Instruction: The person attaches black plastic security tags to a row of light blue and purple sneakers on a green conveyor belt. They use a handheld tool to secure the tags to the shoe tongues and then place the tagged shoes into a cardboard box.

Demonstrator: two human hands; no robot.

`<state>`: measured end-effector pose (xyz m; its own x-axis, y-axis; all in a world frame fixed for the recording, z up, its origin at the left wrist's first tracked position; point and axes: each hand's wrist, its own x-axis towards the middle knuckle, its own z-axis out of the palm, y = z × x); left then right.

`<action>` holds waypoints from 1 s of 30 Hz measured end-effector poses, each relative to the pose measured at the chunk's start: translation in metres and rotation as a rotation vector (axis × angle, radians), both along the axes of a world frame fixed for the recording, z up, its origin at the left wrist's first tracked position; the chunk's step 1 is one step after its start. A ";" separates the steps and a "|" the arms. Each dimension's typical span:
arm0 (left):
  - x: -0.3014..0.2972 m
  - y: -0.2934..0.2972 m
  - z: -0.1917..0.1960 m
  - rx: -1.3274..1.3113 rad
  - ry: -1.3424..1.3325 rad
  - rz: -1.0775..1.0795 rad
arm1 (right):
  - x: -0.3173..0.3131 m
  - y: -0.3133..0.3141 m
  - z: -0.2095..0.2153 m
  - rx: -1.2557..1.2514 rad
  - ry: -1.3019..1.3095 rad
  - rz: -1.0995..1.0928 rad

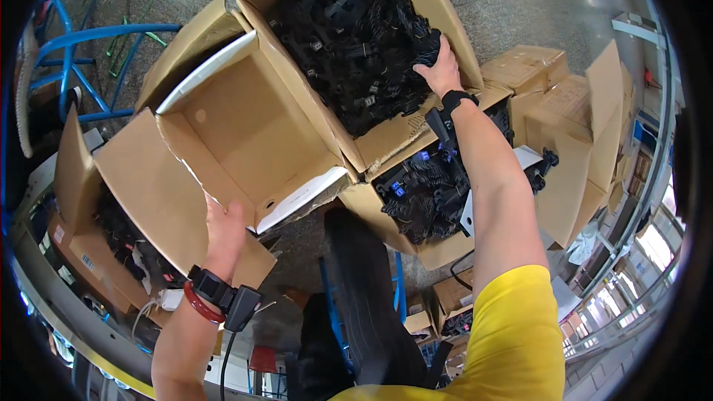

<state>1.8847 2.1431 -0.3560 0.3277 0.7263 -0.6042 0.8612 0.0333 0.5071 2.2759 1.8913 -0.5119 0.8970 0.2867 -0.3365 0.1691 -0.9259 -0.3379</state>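
My left hand point(225, 229) grips the near-left rim of an open cardboard box point(260, 122), thumb at the edge and the other fingers hidden behind the wall. Bare brown cardboard shows inside this box. Further right and away, my right hand point(443, 70) reaches into a larger cardboard box point(312, 93) heaped with black plastic pieces point(345, 37) that look like bundled hangers, some with small pale tags. Its fingers curl around a ridged black bundle point(426, 46) by that box's right wall; the fingertips are partly hidden.
Nearer on the right stands a box of black pieces with blue tags point(423, 186). Stacked cartons point(564, 111) rise at the right. Another carton of black pieces point(122, 241) is at the left. A blue metal stool frame point(82, 37) stands far left. My leg point(364, 289) is below.
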 end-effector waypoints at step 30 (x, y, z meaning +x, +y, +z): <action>0.039 0.001 -0.004 -0.083 0.033 -0.146 | -0.021 0.069 0.092 0.831 0.316 -0.378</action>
<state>1.9235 2.1438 -0.3603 0.4056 0.6192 -0.6723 0.8759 -0.0530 0.4796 2.2548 1.9605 -0.4202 0.8818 0.2529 -0.3980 -0.3021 -0.3451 -0.8886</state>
